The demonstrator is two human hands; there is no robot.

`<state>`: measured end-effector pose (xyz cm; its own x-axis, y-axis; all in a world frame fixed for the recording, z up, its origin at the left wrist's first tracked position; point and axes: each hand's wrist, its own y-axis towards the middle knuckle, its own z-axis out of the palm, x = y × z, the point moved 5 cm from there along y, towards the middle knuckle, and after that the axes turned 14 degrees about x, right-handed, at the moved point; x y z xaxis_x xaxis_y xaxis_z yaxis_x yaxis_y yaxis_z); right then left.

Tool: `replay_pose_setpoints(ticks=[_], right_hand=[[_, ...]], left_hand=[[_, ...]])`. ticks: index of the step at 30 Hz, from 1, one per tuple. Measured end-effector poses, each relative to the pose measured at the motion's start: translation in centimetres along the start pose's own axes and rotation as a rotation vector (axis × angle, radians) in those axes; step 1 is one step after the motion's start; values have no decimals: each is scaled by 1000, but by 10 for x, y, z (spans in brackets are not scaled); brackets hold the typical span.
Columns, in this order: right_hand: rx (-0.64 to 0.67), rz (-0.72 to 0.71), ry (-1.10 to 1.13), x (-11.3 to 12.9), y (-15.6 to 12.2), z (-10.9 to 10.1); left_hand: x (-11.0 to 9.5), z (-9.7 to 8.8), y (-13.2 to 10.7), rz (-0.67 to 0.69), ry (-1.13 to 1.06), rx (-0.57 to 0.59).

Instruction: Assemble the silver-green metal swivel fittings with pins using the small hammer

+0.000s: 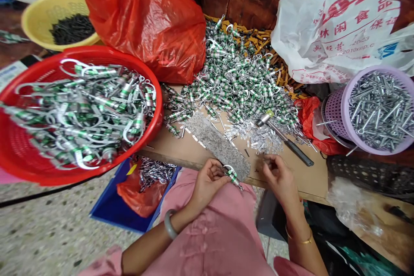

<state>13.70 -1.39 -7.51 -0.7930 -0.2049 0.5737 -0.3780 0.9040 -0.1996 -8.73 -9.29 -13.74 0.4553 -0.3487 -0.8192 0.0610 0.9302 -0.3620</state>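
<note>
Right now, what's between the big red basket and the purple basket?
The head view shows a heap of green-and-silver clips, a grey stone slab and a hammer on the wooden board between the red basket and purple basket.

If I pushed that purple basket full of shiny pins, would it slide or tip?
Probably heavy for its size: the purple basket is heaped with metal pins. The pins lie loose, so a push would likely spill some.

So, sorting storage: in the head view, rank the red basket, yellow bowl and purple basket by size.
Red basket, clearly largest.
Purple basket and yellow bowl look alike; the bowl is farther, so unranked.
</note>
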Motion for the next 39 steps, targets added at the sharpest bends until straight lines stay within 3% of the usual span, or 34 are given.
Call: replay_pose_setpoints(ticks=[4, 6, 10, 13, 16, 20, 23, 26, 29, 32, 36, 39], right_hand=[[186, -71, 289, 32, 0, 11], [246, -110, 318, 47, 4, 18], [170, -226, 134, 68, 14, 23], [180, -288, 147, 75, 14, 26], [236, -255, 152, 79, 9, 34], [177, -148, 106, 75, 3, 37], [53, -131, 97, 57, 15, 21], [-234, -66, -124, 24, 46, -18], [-321, -17, -211, 0, 77, -47], [-251, -96, -193, 10, 79, -48], [97, -320, -142, 59, 41, -7], [253, -348, -190, 82, 16, 19]], left_hand=[[1, 0, 1, 2, -27, 0], [1, 0, 2, 3, -35, 6], [2, 1, 2, 14, -42, 17], [2, 2, 1, 35, -65, 20], [2, 4, 0, 56, -83, 33], [2, 4, 0, 45, -93, 22], [1, 1, 1, 40, -88, 5], [-3, -3, 2, 51, -60, -6], [-5, -4, 3, 51, -37, -20], [-6, -3, 3, 50, -46, -29], [-5, -2, 3, 54, -69, -27], [-5, -3, 3, 50, -73, -19]])
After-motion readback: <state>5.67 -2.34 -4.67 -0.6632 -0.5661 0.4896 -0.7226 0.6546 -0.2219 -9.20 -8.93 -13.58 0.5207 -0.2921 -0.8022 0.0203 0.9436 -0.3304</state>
